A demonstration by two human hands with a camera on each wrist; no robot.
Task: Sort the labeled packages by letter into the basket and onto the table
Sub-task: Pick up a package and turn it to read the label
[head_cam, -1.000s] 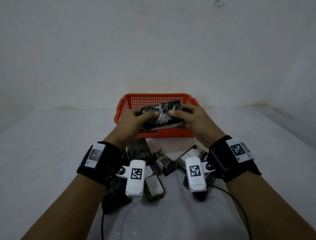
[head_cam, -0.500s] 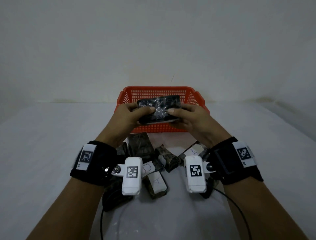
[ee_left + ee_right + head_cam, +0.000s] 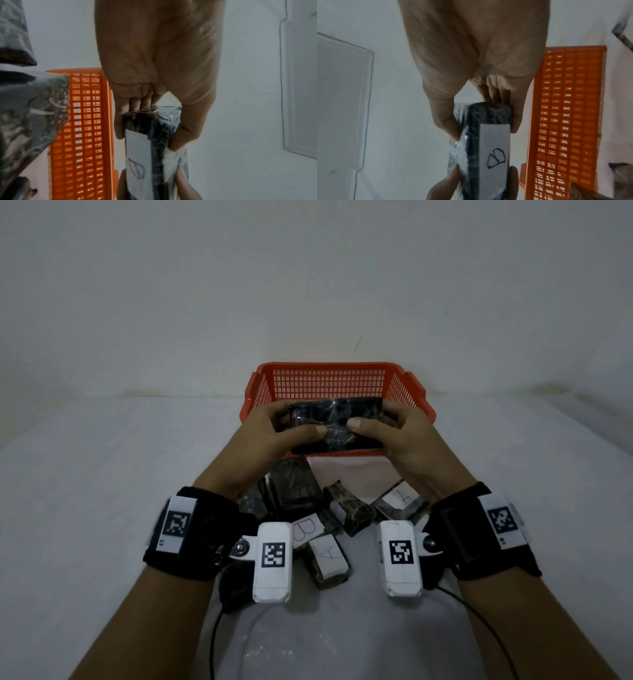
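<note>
We see a white table (image 3: 102, 508) meeting a plain white wall (image 3: 308, 268), matte and smooth. At the table's far edge sits the orange basket (image 3: 329, 380), rigid plastic with a square mesh grid on its walls.

Both hands are raised in front of the basket's near wall, sharing one package (image 3: 337, 426). The left hand (image 3: 274, 436) clamps its left end, thumb on the top face, fingers curled underneath. The right hand (image 3: 400, 436) does the same on the right end (thumb tips nearly meet in the middle). Neither hand has slack; both are closed tight on it.

The package is a flat dark rectangular block in crinkly, shiny clear wrap. The wrist views show a white paper label (image 3: 494, 155) on its underside with a hand-drawn "B" in dark ink. It is held in the air, just before the basket, not touching it as far as we can tell.

Below the wrists lies a loose pile (image 3: 322, 515) of similar wrapped blocks on the table, mottled grey-brown wrap, touching and overlapping. Labels we can read: one "B" (image 3: 306, 529) in red, an "A" (image 3: 329, 554) beside it, another "A" (image 3: 401, 494) further right. Others show no label from here.

Black wrist straps carry white camera units (image 3: 273, 563) with square code tags; thin black cable (image 3: 212, 642) trails toward us.
</note>
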